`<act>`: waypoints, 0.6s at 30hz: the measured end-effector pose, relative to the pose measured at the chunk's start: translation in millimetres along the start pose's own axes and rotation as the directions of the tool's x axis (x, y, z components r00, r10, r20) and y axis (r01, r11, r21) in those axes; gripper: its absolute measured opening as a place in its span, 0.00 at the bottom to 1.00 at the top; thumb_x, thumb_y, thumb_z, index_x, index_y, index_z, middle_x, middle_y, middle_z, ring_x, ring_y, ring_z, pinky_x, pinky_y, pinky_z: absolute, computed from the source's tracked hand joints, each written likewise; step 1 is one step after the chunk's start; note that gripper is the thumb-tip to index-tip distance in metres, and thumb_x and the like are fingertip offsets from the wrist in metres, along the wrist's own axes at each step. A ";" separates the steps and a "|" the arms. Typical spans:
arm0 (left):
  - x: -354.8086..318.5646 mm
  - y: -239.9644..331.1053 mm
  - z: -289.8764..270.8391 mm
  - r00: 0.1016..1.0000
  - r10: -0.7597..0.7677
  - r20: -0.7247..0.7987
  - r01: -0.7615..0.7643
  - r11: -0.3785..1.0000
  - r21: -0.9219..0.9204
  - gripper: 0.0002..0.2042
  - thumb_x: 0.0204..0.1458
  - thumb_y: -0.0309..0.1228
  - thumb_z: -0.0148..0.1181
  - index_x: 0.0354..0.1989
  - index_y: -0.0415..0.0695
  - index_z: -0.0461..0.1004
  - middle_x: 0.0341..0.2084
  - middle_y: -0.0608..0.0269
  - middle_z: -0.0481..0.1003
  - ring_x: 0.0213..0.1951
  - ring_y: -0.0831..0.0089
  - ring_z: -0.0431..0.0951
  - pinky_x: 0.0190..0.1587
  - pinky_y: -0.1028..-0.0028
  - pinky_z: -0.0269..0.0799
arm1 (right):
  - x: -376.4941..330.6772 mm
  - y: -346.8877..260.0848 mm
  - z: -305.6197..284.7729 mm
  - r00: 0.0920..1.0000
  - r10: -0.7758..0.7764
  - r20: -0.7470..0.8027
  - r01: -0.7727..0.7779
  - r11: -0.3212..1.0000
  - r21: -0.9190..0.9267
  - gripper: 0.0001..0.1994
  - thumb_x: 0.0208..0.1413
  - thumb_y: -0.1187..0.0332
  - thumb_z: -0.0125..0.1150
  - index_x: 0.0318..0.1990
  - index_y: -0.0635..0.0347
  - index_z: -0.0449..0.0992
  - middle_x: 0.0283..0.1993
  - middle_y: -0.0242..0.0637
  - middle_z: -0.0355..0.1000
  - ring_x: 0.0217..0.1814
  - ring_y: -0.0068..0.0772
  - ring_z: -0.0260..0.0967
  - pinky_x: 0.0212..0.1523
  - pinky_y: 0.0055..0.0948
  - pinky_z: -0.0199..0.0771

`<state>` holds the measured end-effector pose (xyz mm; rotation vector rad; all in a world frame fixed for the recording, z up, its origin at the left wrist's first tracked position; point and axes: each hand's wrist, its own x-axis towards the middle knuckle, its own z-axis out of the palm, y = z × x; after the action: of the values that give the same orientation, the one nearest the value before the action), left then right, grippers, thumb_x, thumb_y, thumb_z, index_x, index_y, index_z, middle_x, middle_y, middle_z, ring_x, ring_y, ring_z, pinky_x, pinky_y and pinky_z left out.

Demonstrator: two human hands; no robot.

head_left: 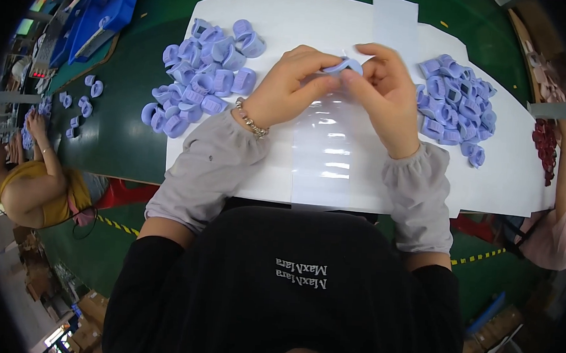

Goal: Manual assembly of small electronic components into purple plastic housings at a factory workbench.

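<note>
Near the top middle of the white sheet, both of my hands meet at one small curved lavender plastic piece [346, 65]. My left hand [288, 88], with a beaded bracelet at its wrist, pinches the piece's left side between thumb and index finger. My right hand [392, 99] has its thumb against the right side and its fingers curled behind. A faint clear bit shows just above the piece, too small to make out. Beneath my hands lies a shiny clear plastic strip [324, 156]. Heaps of similar lavender pieces lie left [201, 79] and right [457, 100].
White sheets [275, 12] cover part of the green table [122, 126]. A blue tray [120, 11] stands at the far left, near several loose lavender pieces [86, 107]. Co-workers sit at the left [39, 186] and right [551, 238]. Dark red pieces [545, 149] lie far right.
</note>
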<state>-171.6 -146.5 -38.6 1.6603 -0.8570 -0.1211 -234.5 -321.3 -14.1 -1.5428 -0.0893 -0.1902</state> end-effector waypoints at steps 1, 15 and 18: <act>-1.2 -0.2 -2.7 1.000 0.013 0.006 -0.013 1.000 -0.008 0.13 0.51 0.28 0.60 0.45 0.40 0.75 0.35 0.59 0.74 0.40 0.67 0.71 0.41 0.72 0.69 | -0.8 -2.1 -2.5 0.995 0.078 0.067 -0.076 0.996 -0.039 0.10 0.57 0.75 0.57 0.45 0.66 0.72 0.37 0.30 0.70 0.35 0.15 0.64 0.38 0.14 0.65; 3.5 -3.9 -79.8 0.844 0.197 -0.498 0.243 0.688 0.684 0.10 0.47 0.38 0.63 0.31 0.45 0.77 0.36 0.60 0.74 0.41 0.58 0.70 0.43 0.61 0.61 | -27.8 -25.2 -153.2 0.736 -0.368 -0.569 -0.343 0.521 -0.781 0.15 0.57 0.63 0.59 0.47 0.63 0.74 0.21 0.30 0.65 0.24 0.18 0.60 0.26 0.21 0.62; -3.8 -8.0 -84.0 0.874 -0.011 -0.485 0.409 0.556 0.724 0.10 0.44 0.40 0.65 0.29 0.48 0.79 0.38 0.62 0.74 0.45 0.58 0.68 0.48 0.57 0.56 | -30.1 -29.5 -165.4 0.727 -0.345 -0.594 -0.491 0.345 -0.800 0.16 0.57 0.62 0.59 0.48 0.63 0.74 0.21 0.31 0.66 0.24 0.19 0.60 0.27 0.22 0.63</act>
<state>-127.7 -76.2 -22.6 2.5419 -0.3295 0.5607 -279.6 -484.8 4.9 -2.5562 0.9066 -0.8796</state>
